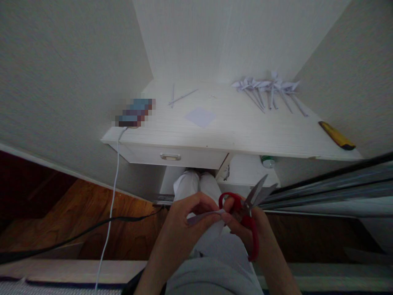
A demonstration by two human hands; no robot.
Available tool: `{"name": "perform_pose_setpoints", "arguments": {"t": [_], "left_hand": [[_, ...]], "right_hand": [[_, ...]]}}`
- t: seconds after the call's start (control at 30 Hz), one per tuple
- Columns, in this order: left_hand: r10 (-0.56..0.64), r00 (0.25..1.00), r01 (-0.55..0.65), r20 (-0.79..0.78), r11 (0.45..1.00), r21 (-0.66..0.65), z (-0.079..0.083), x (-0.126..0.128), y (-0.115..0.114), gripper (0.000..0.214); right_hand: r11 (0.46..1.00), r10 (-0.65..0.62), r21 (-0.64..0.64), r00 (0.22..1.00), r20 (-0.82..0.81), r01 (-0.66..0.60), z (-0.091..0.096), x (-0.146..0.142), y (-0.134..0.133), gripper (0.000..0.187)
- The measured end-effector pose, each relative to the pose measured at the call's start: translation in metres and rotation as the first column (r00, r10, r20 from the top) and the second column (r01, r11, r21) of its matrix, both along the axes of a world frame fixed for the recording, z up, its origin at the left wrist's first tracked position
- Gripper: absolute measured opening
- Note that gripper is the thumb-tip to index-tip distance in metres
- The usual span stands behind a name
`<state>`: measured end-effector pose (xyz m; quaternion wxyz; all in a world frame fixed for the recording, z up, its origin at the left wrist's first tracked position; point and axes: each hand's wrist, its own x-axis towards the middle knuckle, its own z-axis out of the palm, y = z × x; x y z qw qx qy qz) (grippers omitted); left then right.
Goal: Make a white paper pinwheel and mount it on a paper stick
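Paper (195, 220) is in both hands, just in front of the white desk (245, 131) and above the lap. The left hand (182, 217) pinches it between thumb and fingers; the right hand (241, 231) grips its other end at the fingertips while also keeping hold of the scissors (248, 203), with fingers through the red handles. The blades stand parted, angled forward and right towards the desk, away from the sheet. The step in hand looks like fingertip shaping, perhaps folding or rolling, rather than cutting; the fingers hide the exact form. Judging by this hold, the next move calls for a light, steady pinch, with the blades kept clear of sheet and fingers.

As for materials, the held piece is thin, smooth and pale lilac, slightly bowed. A flat four-sided sheet (201, 117) of similar colour lies mid-desk. At the desk's back left, two slim sticks (184, 96), seemingly rolled paper, cross each other. At its back right sits a row of crumpled, pointed paper shapes (270, 85) with narrow tube-like stems. A yellow cutter (336, 135) with dark ends, long and hard-looking, rests near the desk's right end. On the desk's left end is a pixelated object (135, 112), a smooth white cable (115, 180) hanging down from it. The desk top itself shows fine, streaky grain.
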<state>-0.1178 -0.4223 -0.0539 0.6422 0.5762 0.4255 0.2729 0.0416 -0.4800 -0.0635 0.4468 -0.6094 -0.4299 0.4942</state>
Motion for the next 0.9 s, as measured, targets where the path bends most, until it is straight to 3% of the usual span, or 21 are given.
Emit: {"name": "perform_pose_setpoints", "arguments": {"t": [0.2,0.57,0.77,0.9], "left_hand": [[0.002,1.000,-0.002,0.003,1.000,0.013,0.0024,-0.0006,-0.0012,0.003],[0.015,0.999,-0.014,-0.035,0.999,0.034,0.0003,-0.0020,-0.0005,0.001],[0.018,0.999,-0.016,-0.034,0.998,0.056,-0.0020,-0.0001,0.0010,0.002],[0.021,0.999,-0.019,-0.039,0.998,0.062,-0.0020,0.0002,0.0007,0.003]], "right_hand": [[0.999,-0.038,-0.028,0.998,0.056,0.040,0.0002,-0.0029,-0.0012,0.020],[0.998,-0.054,-0.018,0.996,-0.072,0.053,0.0006,-0.0006,-0.0007,0.023],[0.999,-0.032,0.007,0.999,0.042,0.032,-0.0003,-0.0014,0.0001,0.022],[0.995,-0.099,0.025,0.987,0.127,0.097,-0.0047,-0.0009,-0.0036,0.020]]}}
